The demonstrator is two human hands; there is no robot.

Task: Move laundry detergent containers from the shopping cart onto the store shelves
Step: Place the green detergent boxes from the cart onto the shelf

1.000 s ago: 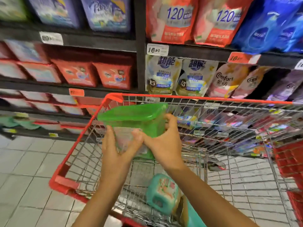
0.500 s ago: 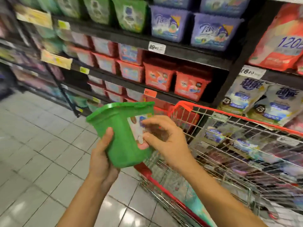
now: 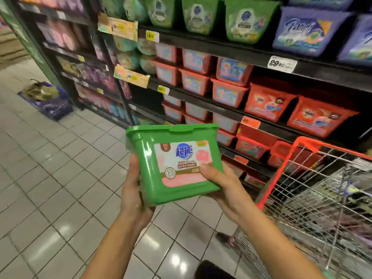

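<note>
I hold a green detergent tub with a lid and a pink-and-white front label in both hands, out over the tiled floor to the left of the cart. My left hand cups its left side and bottom. My right hand grips its lower right corner, thumb on the label. The red-framed wire shopping cart stands at the right, its contents blurred. The dark store shelves rise ahead, with matching green tubs on the upper shelf.
Red and pink detergent boxes fill the middle and lower shelves, purple tubs sit at the upper right. A blue basket with goods stands on the floor at the far left by the shelving. Tiled aisle floor spreads to the left.
The green tub came up out of the cart and moved left over the floor. It has turned so its label faces me, and my view has swung left along the shelves.
</note>
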